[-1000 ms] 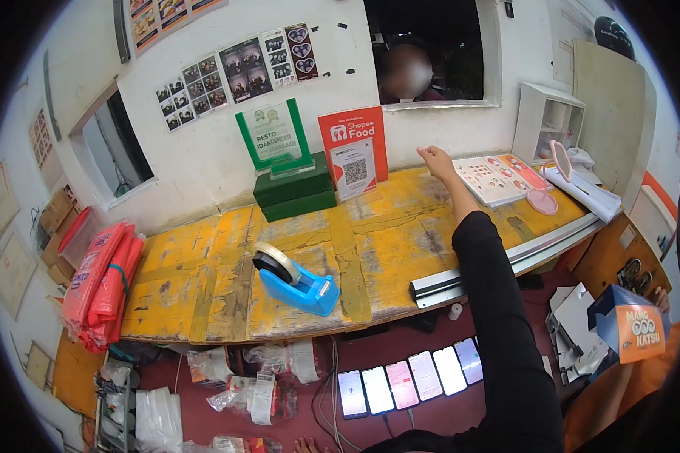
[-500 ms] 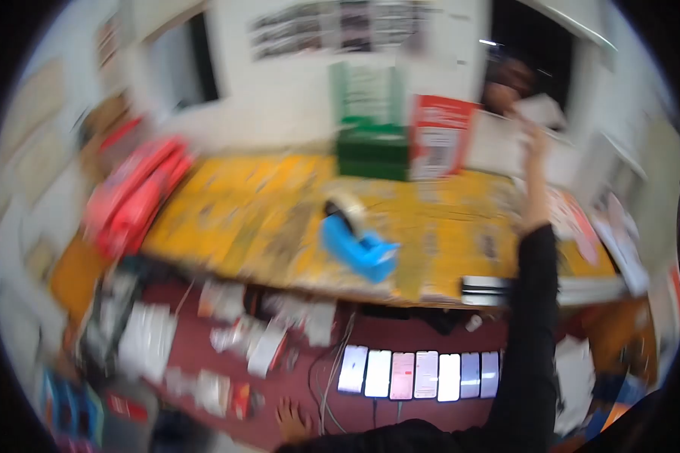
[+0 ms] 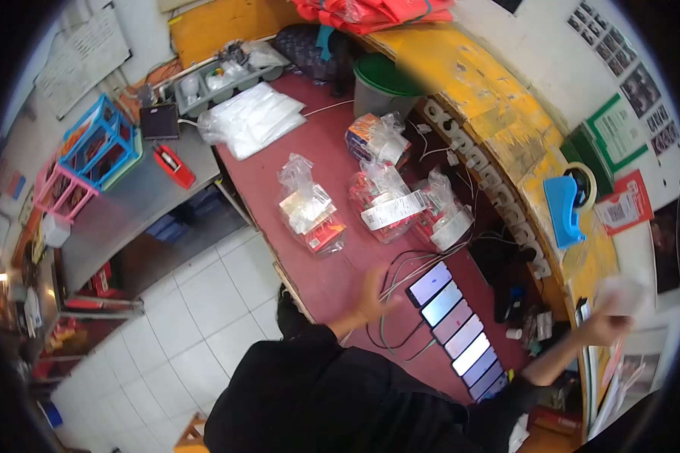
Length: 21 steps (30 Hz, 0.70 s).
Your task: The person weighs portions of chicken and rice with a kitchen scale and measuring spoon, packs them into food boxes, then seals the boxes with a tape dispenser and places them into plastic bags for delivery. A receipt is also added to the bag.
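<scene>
Head view: the right hand (image 3: 610, 326) has its fingers closed on a pale, blurred, paper-like piece (image 3: 621, 296), which lies directly within the grip above the lower right end of the worn yellow counter (image 3: 510, 113); blur hides its long axis. The left hand (image 3: 372, 303), well apart from that piece, is over the dark red counter (image 3: 258, 181), near its left edge, fingers spread and nothing seen in them. The right hand is plainly the nearer to the piece. Just right of the left hand, thin grey cables (image 3: 384, 321) pass a row of lit smartphones (image 3: 471, 355); each phone's long axis slants up toward the yellow counter, while the row runs toward the lower right. Beyond the left hand stand transparent knotted plastic bags (image 3: 381, 198), with red and orange printed boxes inside and pale labels showing. Farther off, white plastic bags (image 3: 255, 117) lie by the far left corner of the dark red counter, beside a grey compartmented caddy (image 3: 221, 92) holding small plastic-wrapped items. A grey bin with a green lid (image 3: 387, 75) stands at the far edge, its contents hidden.
</scene>
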Each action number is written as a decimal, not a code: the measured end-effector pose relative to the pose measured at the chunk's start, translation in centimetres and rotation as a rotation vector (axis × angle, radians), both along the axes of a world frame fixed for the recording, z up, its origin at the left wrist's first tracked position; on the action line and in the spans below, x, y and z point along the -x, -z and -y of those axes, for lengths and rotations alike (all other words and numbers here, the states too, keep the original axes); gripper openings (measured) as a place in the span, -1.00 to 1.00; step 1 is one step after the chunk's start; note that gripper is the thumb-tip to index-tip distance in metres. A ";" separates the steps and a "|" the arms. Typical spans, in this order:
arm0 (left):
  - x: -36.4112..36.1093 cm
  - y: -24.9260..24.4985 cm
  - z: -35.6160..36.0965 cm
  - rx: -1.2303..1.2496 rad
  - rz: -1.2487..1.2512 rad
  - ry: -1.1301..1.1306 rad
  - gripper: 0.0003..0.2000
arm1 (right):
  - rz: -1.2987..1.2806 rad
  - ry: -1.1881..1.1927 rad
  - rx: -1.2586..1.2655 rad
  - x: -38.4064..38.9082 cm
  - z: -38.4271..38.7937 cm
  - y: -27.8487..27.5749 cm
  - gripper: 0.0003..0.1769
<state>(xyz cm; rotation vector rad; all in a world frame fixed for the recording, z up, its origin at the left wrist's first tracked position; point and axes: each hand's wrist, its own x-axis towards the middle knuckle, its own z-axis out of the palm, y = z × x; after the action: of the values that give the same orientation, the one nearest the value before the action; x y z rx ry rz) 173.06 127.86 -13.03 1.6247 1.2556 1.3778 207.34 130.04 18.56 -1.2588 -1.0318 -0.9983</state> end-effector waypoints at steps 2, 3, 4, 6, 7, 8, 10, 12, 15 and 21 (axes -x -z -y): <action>-1.2 -7.7 0.4 -0.008 0.447 0.427 -0.29 | 0.317 -0.132 0.284 12.9 2.0 6.5 -0.81; -0.9 -10.3 0.4 0.005 0.442 0.447 -0.29 | 0.358 -0.390 0.416 18.3 2.4 8.6 -0.83; -0.3 -12.5 0.2 -0.034 0.550 0.469 -0.33 | 0.219 -0.552 0.661 22.0 3.2 11.9 -0.85; 1.7 -13.6 -0.4 0.132 0.782 0.498 -0.45 | -0.020 -0.780 0.933 27.6 4.8 15.4 -0.80; 3.0 -13.7 -0.9 0.328 0.896 0.505 -0.50 | -0.065 -0.804 1.047 29.1 5.2 16.2 -0.75; 4.6 -12.4 -1.8 0.479 0.971 0.537 -0.52 | -0.089 -0.786 1.036 29.6 5.4 15.7 -0.75; 8.5 -12.2 -3.1 0.528 0.925 0.713 -0.50 | 0.030 -1.110 1.069 30.6 5.0 13.6 -0.65; 11.5 -12.5 -5.1 0.476 0.743 0.890 -0.51 | -0.136 -0.915 0.966 31.9 4.1 14.3 -0.61; 14.4 -13.1 -8.7 0.480 0.595 1.040 -0.54 | -0.309 -0.785 0.909 34.5 1.2 16.7 -0.60; 18.0 -15.0 -15.9 -0.246 0.059 0.344 -0.56 | -1.228 -1.271 0.639 41.5 -6.0 23.0 -0.73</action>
<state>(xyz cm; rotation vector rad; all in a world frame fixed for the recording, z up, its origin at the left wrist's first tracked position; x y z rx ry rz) 155.05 143.77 1.96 1.8487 0.7484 1.3864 165.79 136.03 -4.46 -1.0429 -0.8291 1.0611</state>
